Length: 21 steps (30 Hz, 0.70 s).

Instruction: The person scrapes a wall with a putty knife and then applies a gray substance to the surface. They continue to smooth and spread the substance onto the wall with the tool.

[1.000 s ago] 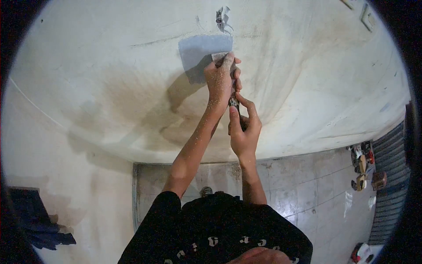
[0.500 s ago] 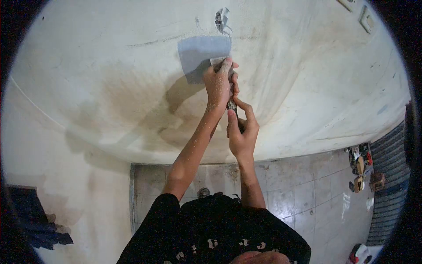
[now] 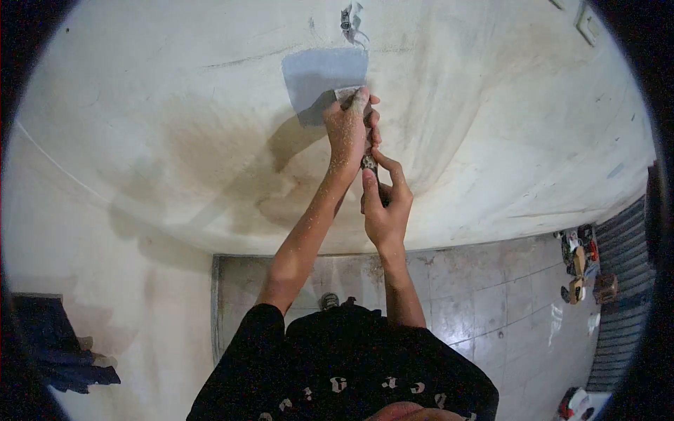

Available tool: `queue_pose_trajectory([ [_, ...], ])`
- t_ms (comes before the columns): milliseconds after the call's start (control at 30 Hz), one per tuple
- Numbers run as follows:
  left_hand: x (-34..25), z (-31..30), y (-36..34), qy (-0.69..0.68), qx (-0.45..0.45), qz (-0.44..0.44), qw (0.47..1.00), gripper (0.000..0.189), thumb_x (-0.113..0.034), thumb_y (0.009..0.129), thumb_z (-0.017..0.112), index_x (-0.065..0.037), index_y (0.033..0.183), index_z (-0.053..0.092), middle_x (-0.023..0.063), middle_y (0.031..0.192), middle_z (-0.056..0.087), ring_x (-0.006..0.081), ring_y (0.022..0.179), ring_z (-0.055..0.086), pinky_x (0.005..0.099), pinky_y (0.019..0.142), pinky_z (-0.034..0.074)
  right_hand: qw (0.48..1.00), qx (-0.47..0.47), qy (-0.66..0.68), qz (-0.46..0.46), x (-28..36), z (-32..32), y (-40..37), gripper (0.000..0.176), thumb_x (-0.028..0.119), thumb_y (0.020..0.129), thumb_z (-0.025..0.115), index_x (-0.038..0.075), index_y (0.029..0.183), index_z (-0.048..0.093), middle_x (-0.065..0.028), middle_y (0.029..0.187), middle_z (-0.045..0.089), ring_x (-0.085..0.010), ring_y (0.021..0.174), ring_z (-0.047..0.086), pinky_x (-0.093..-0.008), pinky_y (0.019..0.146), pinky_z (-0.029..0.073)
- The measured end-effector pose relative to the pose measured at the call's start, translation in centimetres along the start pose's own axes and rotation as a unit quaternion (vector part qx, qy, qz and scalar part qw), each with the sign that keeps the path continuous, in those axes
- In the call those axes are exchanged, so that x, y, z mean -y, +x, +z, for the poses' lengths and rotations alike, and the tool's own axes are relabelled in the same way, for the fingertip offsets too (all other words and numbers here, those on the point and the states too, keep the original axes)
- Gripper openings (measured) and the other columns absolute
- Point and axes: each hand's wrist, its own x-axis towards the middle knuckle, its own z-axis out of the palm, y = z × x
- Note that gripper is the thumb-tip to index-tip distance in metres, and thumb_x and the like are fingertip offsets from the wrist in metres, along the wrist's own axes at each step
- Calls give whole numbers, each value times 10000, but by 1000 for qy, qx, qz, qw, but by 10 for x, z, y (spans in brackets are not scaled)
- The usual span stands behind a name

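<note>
A ribbed shutter [image 3: 618, 330] edged the tiled floor [image 3: 519, 312]; a brown box [image 3: 605, 288] sat beside it, near mixed clutter [image 3: 579, 261].

Premises: indoor room, possibly shop or garage, edges dark
Wall [image 3: 512, 140]: stained, grey patch [image 3: 324, 67]
Floor [image 3: 519, 309]: tiled
Right side: corrugated panel [image 3: 616, 330]

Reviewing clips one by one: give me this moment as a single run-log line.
left hand: holds scraper near blade | right hand: holds handle | blade: over blue-grey wall patch, contact unclear

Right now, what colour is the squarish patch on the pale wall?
The patch is blue-grey, seen in head view.
</note>
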Motion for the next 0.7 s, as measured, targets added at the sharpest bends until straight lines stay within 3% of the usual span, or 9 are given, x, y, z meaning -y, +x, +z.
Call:
queue_pose_trajectory([
  [133,-17,8,2,-21,16,7,1000,254,-240,920,579,-12,809,578,26,516,483,130,322,436,276,297,314,1000,2,16,-3,17,2,6,304,70,929,578,-10,1220,544,-99,951,677,-38,574,476,-229,468,372],
  [333,-8,5,4,-4,-4,14,1000,254,-237,911,591,-11,796,577,36,521,501,131,323,443,276,290,311,1000,7,4,-9,10,0,4,290,60,931,568,-19,1210,548,-97,996,668,-36,602,492,-216,486,388],
  [400,-12,7,4,-8,16,15,1000,258,-286,925,586,-36,860,602,20,551,510,140,359,464,286,311,336,1000,9,2,-12,17,-2,7,286,62,933,568,-24,1204,549,-104,1026,662,-36,622,501,-206,501,398],
  [467,-11,6,8,6,24,37,999,255,-284,925,587,-38,859,603,21,549,510,138,360,464,286,313,338,1000,5,5,-15,13,-1,4,281,65,933,569,-26,1198,551,-106,1015,662,-36,616,498,-208,497,396],
  [600,-6,4,1,-21,1,-11,1000,269,-231,935,559,0,799,577,35,517,492,131,323,442,273,295,312,1000,11,-7,-9,12,-4,5,274,69,933,570,-28,1188,552,-107,980,664,-41,595,493,-220,485,389],
  [700,-18,15,4,-21,-1,18,1000,254,-225,934,557,-7,805,577,30,515,490,132,327,442,274,299,319,1000,13,-4,-2,20,-4,11,273,64,933,566,-27,1189,548,-106,965,662,-45,591,498,-226,482,389],
])
